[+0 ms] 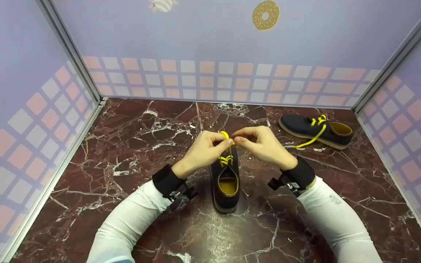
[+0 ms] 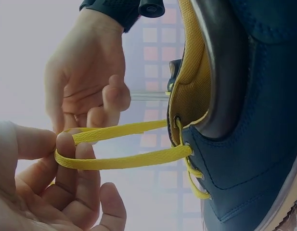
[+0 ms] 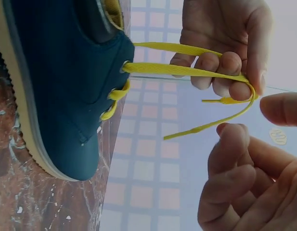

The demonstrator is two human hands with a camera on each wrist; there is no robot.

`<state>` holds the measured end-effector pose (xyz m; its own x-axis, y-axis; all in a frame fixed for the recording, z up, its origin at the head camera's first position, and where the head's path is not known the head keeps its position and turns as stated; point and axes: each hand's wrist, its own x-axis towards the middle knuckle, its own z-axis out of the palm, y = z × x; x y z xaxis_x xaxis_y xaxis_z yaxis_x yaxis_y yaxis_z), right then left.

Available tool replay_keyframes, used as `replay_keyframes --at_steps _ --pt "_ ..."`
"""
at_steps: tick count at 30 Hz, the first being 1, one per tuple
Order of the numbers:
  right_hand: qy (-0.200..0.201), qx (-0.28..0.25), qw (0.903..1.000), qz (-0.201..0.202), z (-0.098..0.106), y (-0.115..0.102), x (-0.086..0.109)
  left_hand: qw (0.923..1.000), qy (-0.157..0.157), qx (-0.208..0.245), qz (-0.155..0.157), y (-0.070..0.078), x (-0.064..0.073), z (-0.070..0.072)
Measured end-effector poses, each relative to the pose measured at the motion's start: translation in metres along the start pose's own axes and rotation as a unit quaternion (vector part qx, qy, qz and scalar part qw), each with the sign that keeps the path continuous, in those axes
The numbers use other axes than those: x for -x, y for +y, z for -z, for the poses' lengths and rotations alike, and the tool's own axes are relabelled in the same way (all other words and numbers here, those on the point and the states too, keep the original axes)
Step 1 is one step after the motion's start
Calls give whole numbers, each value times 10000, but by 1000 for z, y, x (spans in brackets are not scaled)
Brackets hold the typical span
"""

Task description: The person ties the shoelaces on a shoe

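Note:
A dark blue shoe [image 1: 225,197] with a yellow lining stands on the floor, toe pointing away. Two strands of its yellow shoelace [image 2: 124,161] run up from the top eyelets. My left hand [image 1: 210,146] pinches both strands together between thumb and fingers above the shoe. In the right wrist view, the free lace ends hang down past the left fingertips. My right hand [image 1: 263,144] is close by on the other side. Its thumb [image 3: 285,108] and bent index finger [image 3: 230,142] are apart beside the lace, with nothing visible gripped between them.
A second dark shoe [image 1: 316,131] with a loose yellow lace lies at the back right. The surface is brown marble-patterned [image 1: 159,146]. Purple panels with pink and white squares [image 1: 207,80] enclose it at the back and both sides.

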<state>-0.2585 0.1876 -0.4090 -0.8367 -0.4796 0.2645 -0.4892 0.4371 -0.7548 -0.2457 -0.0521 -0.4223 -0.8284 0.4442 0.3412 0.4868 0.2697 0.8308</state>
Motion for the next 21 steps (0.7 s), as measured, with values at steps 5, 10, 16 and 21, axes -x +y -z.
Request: replay_keyframes --at_steps 5,10,16,21 --pt "-66 -155 9999 38 -1 4 4 9999 41 -34 87 -1 1 1" --pt "-27 -237 9996 172 -5 5 6 9997 103 -150 158 1 1 2" --pt "-96 -417 9990 151 -5 4 8 9995 174 -127 238 2 0 3" --pt "-256 -959 9950 55 -9 4 9 9994 217 -62 251 1 2 4"
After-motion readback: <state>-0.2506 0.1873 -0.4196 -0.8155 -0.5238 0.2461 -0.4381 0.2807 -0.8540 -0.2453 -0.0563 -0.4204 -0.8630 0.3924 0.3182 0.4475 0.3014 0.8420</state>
